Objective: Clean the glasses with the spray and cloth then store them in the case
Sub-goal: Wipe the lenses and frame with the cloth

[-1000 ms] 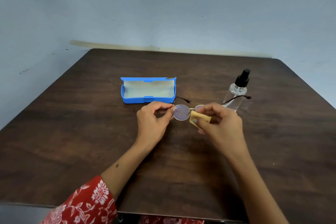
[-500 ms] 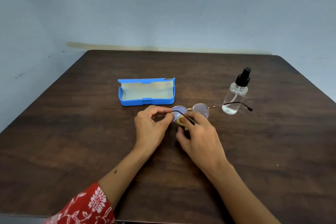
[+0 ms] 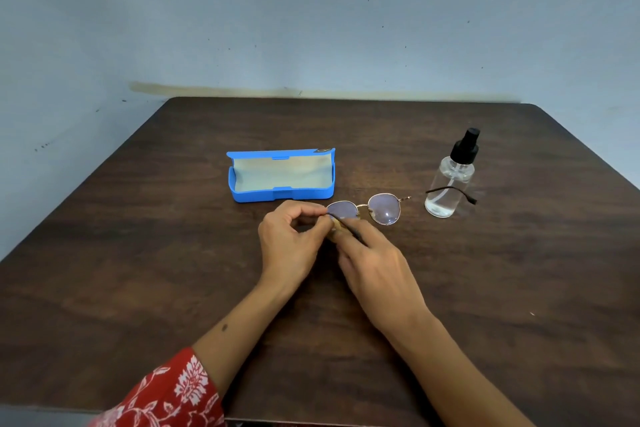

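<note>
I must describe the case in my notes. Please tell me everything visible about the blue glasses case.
The blue glasses case looks like hard plastic, long and box-shaped, with a pale lining inside. It lies open on the dark table, lid standing up at the back, and nothing shows inside it. It sits just beyond the left hand; nothing but the table touches it.

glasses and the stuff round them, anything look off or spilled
Nothing stands out. The glasses are intact, held by the left hand while the right hand rubs one lens; the spray bottle stands upright, no puddle; the case lies open.
</note>
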`<state>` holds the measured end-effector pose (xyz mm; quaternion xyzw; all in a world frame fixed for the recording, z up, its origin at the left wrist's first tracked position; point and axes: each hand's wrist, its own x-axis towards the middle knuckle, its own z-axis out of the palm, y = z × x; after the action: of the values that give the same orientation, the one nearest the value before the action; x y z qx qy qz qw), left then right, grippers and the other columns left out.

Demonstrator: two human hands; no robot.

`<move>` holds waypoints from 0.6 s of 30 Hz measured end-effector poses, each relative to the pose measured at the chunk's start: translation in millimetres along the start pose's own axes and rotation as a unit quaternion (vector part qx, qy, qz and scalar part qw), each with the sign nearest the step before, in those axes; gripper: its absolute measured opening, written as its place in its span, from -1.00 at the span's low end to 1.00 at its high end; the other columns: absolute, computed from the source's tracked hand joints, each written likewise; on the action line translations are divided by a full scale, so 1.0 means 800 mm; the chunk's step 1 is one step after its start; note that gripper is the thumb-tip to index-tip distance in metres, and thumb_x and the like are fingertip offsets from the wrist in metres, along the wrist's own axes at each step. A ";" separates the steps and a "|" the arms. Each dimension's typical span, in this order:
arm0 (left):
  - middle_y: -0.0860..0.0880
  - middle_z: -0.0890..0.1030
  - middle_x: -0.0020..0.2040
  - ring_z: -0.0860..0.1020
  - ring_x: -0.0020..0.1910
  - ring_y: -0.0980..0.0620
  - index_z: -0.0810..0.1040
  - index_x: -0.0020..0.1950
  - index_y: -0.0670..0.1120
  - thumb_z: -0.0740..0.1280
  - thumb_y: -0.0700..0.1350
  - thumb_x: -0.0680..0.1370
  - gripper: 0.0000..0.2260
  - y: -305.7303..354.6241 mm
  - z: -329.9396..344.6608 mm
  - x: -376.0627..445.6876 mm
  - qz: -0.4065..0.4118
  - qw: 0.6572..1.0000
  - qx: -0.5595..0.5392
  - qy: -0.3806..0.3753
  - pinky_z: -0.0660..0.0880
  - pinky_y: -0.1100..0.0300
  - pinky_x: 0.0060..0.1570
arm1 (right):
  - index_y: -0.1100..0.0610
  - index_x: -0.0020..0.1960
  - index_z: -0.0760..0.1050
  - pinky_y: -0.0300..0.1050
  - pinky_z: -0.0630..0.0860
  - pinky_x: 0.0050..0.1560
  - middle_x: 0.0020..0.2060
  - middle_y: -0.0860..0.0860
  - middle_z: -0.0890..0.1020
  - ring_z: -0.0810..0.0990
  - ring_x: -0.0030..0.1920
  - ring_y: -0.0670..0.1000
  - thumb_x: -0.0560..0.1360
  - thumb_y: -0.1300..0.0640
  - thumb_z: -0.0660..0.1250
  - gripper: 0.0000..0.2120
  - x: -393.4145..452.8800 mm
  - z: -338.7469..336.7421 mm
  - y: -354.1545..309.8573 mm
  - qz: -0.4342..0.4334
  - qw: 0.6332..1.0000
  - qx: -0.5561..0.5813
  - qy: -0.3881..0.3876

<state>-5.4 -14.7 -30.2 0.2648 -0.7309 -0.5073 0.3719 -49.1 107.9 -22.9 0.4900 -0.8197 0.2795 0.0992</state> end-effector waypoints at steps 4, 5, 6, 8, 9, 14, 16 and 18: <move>0.03 0.67 -0.25 0.63 -0.26 0.18 0.66 -0.22 -0.07 0.48 -0.27 0.34 -0.88 -0.003 0.002 0.002 -0.001 1.000 0.002 0.000 0.58 0.25 -0.15 | 0.29 0.13 0.54 0.07 0.60 -0.30 0.04 0.18 0.57 0.59 -0.01 0.19 0.41 0.38 0.33 -0.71 0.006 -0.001 0.001 0.026 0.999 -0.015 0.036; 0.01 0.67 -0.24 0.64 -0.24 0.15 0.66 -0.22 -0.08 0.48 -0.27 0.34 -0.90 -0.004 0.002 0.003 -0.003 1.000 -0.002 -0.002 0.59 0.21 -0.13 | 0.28 0.14 0.54 0.04 0.60 -0.28 0.05 0.17 0.57 0.59 0.00 0.17 0.43 0.35 0.33 -0.72 0.007 0.000 0.000 0.024 0.999 -0.021 0.034; -0.01 0.67 -0.23 0.64 -0.22 0.11 0.66 -0.23 -0.09 0.47 -0.27 0.35 -0.90 -0.005 0.002 0.003 -0.006 1.000 -0.008 -0.004 0.59 0.17 -0.12 | 0.28 0.15 0.54 0.01 0.60 -0.26 0.05 0.16 0.57 0.58 0.01 0.15 0.45 0.31 0.33 -0.72 0.006 0.000 -0.002 0.017 0.999 -0.026 0.030; -0.03 0.68 -0.22 0.65 -0.20 0.08 0.65 -0.24 -0.07 0.46 -0.29 0.36 -0.88 -0.006 0.001 0.005 -0.016 1.000 -0.017 -0.007 0.60 0.12 -0.09 | 0.27 0.16 0.54 -0.06 0.60 -0.27 0.03 0.15 0.58 0.59 -0.02 0.13 0.44 0.30 0.33 -0.71 0.004 0.002 -0.003 0.000 0.999 -0.029 0.014; -0.03 0.68 -0.21 0.65 -0.20 0.07 0.65 -0.24 -0.06 0.46 -0.29 0.37 -0.87 -0.007 0.001 0.006 -0.021 1.000 -0.021 -0.009 0.60 0.10 -0.08 | 0.27 0.17 0.54 -0.07 0.60 -0.27 0.03 0.14 0.58 0.59 -0.02 0.12 0.44 0.30 0.33 -0.70 0.002 0.002 -0.003 -0.003 1.000 -0.027 0.005; -0.11 0.68 -0.16 0.66 -0.14 -0.05 0.66 -0.17 -0.16 0.47 -0.24 0.41 -0.97 -0.006 0.002 0.007 -0.032 0.997 -0.067 -0.021 0.60 -0.04 -0.02 | 0.23 0.18 0.55 -0.13 0.61 -0.33 0.03 0.09 0.63 0.62 -0.04 0.09 0.38 0.34 0.42 -0.63 0.002 -0.001 -0.003 0.006 0.997 -0.068 0.022; -0.13 0.68 -0.14 0.66 -0.13 -0.07 0.66 -0.17 -0.16 0.47 -0.23 0.42 -0.97 -0.006 0.002 0.007 -0.029 0.996 -0.076 -0.023 0.60 -0.06 -0.02 | 0.23 0.15 0.58 -0.16 0.60 -0.39 -0.01 0.08 0.65 0.63 -0.10 0.09 0.33 0.33 0.49 -0.61 0.003 -0.001 -0.005 0.018 0.995 -0.087 0.036; -0.12 0.68 -0.15 0.66 -0.13 -0.04 0.65 -0.17 -0.14 0.47 -0.25 0.41 -0.96 -0.007 0.002 0.007 -0.023 0.997 -0.073 -0.024 0.60 -0.05 -0.02 | 0.22 0.16 0.58 -0.16 0.59 -0.41 -0.03 0.08 0.65 0.63 -0.13 0.09 0.31 0.33 0.50 -0.58 0.002 0.001 -0.006 0.013 0.995 -0.092 0.032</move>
<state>-9.6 -19.9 -34.3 0.2411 -0.6945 -0.5738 0.3610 -45.8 104.7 -21.6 0.4586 -0.8449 0.2198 0.1659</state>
